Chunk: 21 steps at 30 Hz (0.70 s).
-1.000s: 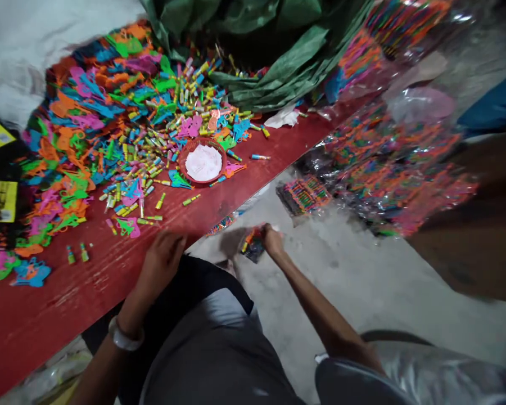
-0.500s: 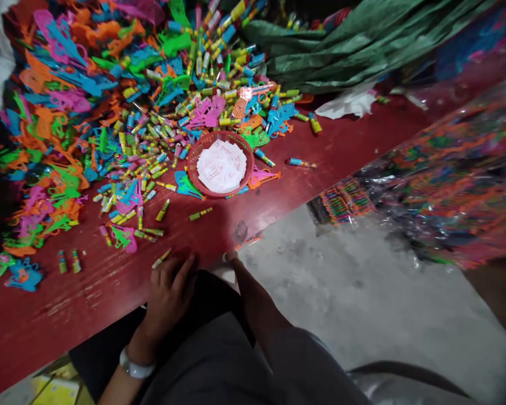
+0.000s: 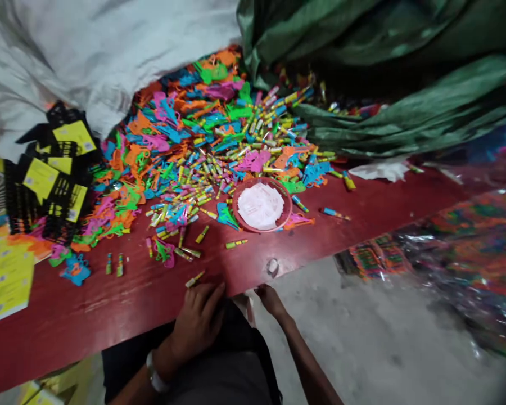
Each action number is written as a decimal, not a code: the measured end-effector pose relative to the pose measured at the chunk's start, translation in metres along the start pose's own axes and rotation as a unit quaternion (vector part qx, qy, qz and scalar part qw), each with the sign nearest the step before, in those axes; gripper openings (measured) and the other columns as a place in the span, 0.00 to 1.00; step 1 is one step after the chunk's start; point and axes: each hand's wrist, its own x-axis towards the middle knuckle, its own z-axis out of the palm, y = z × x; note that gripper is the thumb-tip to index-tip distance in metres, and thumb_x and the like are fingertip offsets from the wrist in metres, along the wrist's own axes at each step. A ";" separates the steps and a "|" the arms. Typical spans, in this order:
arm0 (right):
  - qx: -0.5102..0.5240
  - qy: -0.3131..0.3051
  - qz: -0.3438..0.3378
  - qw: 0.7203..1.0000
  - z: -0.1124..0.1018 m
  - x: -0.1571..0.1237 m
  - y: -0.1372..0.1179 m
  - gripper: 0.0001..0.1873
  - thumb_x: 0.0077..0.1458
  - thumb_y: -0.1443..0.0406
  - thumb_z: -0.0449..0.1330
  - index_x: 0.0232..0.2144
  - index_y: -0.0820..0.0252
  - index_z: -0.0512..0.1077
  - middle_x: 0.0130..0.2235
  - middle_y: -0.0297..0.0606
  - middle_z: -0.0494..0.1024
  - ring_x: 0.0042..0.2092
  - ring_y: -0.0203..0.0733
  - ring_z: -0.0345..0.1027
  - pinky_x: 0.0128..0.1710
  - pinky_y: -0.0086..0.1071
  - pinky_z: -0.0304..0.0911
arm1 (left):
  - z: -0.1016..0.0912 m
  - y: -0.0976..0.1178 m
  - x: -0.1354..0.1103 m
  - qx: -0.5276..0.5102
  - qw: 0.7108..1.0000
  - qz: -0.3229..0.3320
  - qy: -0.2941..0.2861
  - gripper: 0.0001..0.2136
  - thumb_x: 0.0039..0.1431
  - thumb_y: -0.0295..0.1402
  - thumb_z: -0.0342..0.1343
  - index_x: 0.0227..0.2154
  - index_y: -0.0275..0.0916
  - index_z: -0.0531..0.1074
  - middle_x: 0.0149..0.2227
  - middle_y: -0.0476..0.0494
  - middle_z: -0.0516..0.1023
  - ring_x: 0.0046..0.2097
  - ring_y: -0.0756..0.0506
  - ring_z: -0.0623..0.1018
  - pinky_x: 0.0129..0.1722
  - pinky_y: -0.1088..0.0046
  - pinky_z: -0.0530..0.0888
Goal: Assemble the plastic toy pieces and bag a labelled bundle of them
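- L hand (image 3: 200, 316): palm down at front edge of the shiny red table (image 3: 316, 242), fingers a bit bent & thumb a bit apart; no grip seen, can't tell what's under the palm.
- Little thin yellow-green tube (image 3: 194, 279): on the table, right by L hand's fingertips; can't tell if they touch.
- R hand (image 3: 270, 299): just past table edge, above grey floor (image 3: 341, 337), fingers curled; can't tell how far open or if it's got sth.
- Small pale roundish lump (image 3: 272, 267): on table nr R hand.
- Round red basket (image 3: 261, 229) w/ white paper slips (image 3: 260, 205): in front of a bright plastic toy heap (image 3: 156, 140).
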 end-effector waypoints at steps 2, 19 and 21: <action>0.003 0.053 -0.023 0.998 -0.021 -0.016 -0.008 0.11 0.62 0.62 0.55 0.35 0.61 0.76 0.35 0.41 0.81 0.35 0.46 0.78 0.37 0.41 0.76 | 0.000 -0.004 -0.003 -0.010 1.000 0.007 0.024 0.21 0.66 0.30 0.53 0.61 0.35 0.66 0.48 0.35 0.75 0.51 0.41 0.75 0.51 0.62 0.75; -0.364 0.046 -0.470 0.803 0.079 -0.044 -0.257 0.33 0.67 0.48 0.53 0.67 0.58 0.61 0.70 0.50 0.58 0.72 0.50 0.46 0.69 0.50 0.49 | -0.015 -0.094 -0.075 -0.007 0.965 -0.085 0.247 0.20 0.60 0.28 0.56 0.55 0.40 0.68 0.44 0.35 0.74 0.46 0.35 0.75 0.45 0.55 0.75; -0.398 0.043 -0.470 0.787 0.089 -0.043 -0.263 0.31 0.68 0.50 0.53 0.66 0.59 0.62 0.69 0.48 0.60 0.70 0.50 0.48 0.69 0.50 0.48 | -0.020 -0.116 -0.085 0.008 0.961 -0.164 0.224 0.17 0.59 0.30 0.55 0.51 0.37 0.71 0.39 0.36 0.73 0.43 0.34 0.75 0.44 0.52 0.74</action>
